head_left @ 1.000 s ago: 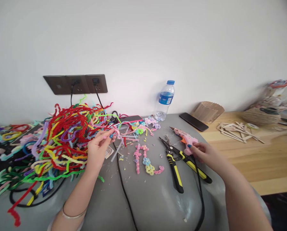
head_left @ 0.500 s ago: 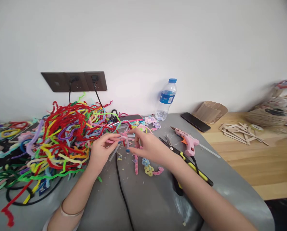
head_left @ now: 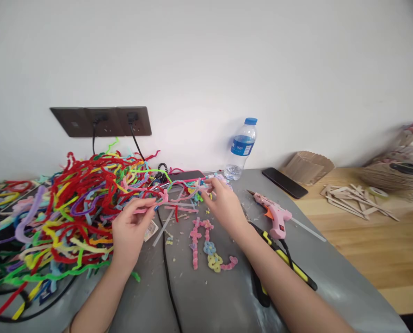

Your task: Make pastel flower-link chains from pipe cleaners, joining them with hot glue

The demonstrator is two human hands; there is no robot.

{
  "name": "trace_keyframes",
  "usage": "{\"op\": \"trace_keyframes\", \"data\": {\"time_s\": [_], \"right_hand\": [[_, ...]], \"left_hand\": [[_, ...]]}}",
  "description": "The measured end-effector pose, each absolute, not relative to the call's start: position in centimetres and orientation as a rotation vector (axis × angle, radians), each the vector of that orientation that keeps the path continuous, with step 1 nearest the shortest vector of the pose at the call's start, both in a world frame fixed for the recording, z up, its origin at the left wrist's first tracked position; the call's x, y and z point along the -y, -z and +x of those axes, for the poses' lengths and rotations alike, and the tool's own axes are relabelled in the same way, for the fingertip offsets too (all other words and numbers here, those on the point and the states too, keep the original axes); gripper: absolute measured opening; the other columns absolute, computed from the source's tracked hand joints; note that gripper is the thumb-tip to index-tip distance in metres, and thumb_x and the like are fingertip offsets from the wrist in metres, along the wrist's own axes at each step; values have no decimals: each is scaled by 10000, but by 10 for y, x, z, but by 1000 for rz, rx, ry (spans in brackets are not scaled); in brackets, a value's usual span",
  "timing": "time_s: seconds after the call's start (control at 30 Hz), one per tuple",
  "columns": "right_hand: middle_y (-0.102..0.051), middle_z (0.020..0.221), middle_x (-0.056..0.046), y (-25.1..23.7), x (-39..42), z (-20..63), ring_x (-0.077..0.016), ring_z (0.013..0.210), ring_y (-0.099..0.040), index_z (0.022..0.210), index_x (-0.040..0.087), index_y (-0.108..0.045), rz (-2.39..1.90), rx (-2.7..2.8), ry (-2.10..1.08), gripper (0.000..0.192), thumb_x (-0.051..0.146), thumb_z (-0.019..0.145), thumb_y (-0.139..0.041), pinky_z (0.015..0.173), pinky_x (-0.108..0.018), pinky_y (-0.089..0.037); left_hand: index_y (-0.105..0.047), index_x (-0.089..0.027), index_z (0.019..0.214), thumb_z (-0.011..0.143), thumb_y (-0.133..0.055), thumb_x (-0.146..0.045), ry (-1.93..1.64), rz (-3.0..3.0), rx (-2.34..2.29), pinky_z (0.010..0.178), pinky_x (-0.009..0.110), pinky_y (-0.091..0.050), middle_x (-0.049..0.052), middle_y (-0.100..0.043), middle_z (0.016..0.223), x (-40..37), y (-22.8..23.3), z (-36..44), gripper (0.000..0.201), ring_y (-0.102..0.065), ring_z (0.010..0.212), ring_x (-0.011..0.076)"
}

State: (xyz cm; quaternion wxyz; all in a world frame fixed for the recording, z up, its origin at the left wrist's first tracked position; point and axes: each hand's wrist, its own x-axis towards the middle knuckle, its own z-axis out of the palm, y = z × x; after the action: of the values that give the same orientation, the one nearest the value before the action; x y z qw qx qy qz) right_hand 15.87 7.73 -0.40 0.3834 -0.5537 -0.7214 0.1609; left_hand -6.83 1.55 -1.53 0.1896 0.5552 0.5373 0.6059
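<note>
Stretching a pink pipe cleaner (head_left: 178, 192) between both hands, above the grey bench (head_left: 220, 296) near its back edge. Left hand (head_left: 132, 229) has its fingers pinched shut on one end, just beside the big tangled pile of coloured pipe cleaners (head_left: 74, 208) that fills the bench's left side; holding at the tip leaves the whole length free. Right hand (head_left: 225, 208) has its fingers closed on the other end, over the small loose flower pieces (head_left: 201, 189) by the back edge, so the strand is held roughly level and off the surface, apart from the clutter below. Flat on the bench just in front of the hands lies a pink shape with flower loops (head_left: 208, 243), in the middle where both hands can reach it. Pink glue gun (head_left: 275, 212) lies on its side right of the right hand, nozzle pointing to the back edge, clear stick poking out behind; its black cord (head_left: 166, 273) looks to run across the bench toward the wall sockets (head_left: 100, 121), can't trace it fully. Yellow-handled pliers (head_left: 289, 273) are partly under the right forearm. Water bottle (head_left: 243, 148) stands upright at the back edge against the wall; a black phone (head_left: 284, 182) lies flat near the bench's back right corner.
</note>
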Motion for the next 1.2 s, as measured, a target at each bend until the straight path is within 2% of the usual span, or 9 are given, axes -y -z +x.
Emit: {"op": "trace_keyframes", "data": {"time_s": [0.07,0.13,0.27,0.37,0.5,0.67,0.8,1.03,1.2], "right_hand": [[-612,1003,-129,1,-76,161,-290,928,-581,1105,178,-612,-1411,1846,-302,277,267,844,-589,816,-389,-442],[-600,970,-112,-5,-71,159,-271,906,-574,1046,179,-637,-1320,1859,-430,224,305,880,-556,824,-387,-436],[-520,673,1,-16,-58,147,-154,637,-489,778,190,-626,-945,1842,-1185,338,433,947,-462,619,-282,-395],[-507,626,43,-14,-52,138,-107,549,-428,833,192,-630,-770,1561,-1500,304,494,863,-615,522,-237,-339],[-540,574,62,-8,-57,135,-72,458,-423,774,188,-621,-809,1177,-1561,364,520,735,-765,460,-213,-323],[-592,535,54,-7,-68,141,-62,397,-460,701,186,-611,-751,900,-1736,407,489,611,-867,408,-194,-348],[-603,554,47,-8,-68,141,-66,424,-481,698,187,-629,-700,842,-1814,380,450,603,-886,433,-196,-398],[-480,531,73,-4,-65,138,-50,460,-394,670,180,-588,-742,817,-1753,404,465,634,-872,451,-174,-339],[-466,560,66,-1,-67,139,-69,475,-376,688,194,-578,-762,872,-1770,401,488,650,-848,460,-203,-309]], "left_hand": [[-742,-210,888,801,-702,-243,-1712,1609,-1507,651,207,-547,11,-706,877,-15,16,-68,102,-668,760,137],[-748,-216,882,798,-705,-228,-1710,1651,-1498,663,202,-544,5,-708,872,-15,13,-64,94,-665,760,130],[-748,-200,900,783,-700,-229,-1617,1545,-1411,695,235,-585,28,-746,862,-16,-1,-46,130,-702,770,155],[-749,-174,899,738,-732,-233,-1462,1448,-1261,689,254,-608,59,-769,875,-22,-12,-29,172,-728,800,184],[-723,-161,939,698,-795,-315,-1421,1177,-1079,695,285,-625,79,-779,889,-35,-16,-15,296,-748,813,206],[-716,-162,808,680,-821,-382,-1397,1080,-1050,669,265,-612,76,-775,843,-48,-4,-16,275,-751,739,195],[-732,-165,762,651,-829,-426,-1373,1088,-1106,594,299,-612,65,-750,692,-48,8,-21,299,-737,631,219],[-799,-176,816,708,-809,-427,-1298,1102,-1017,630,295,-606,97,-768,791,-41,11,-21,274,-717,662,200],[-811,-204,808,748,-773,-354,-1342,1266,-1010,603,253,-585,69,-742,796,-42,10,-23,166,-666,613,149]]}}
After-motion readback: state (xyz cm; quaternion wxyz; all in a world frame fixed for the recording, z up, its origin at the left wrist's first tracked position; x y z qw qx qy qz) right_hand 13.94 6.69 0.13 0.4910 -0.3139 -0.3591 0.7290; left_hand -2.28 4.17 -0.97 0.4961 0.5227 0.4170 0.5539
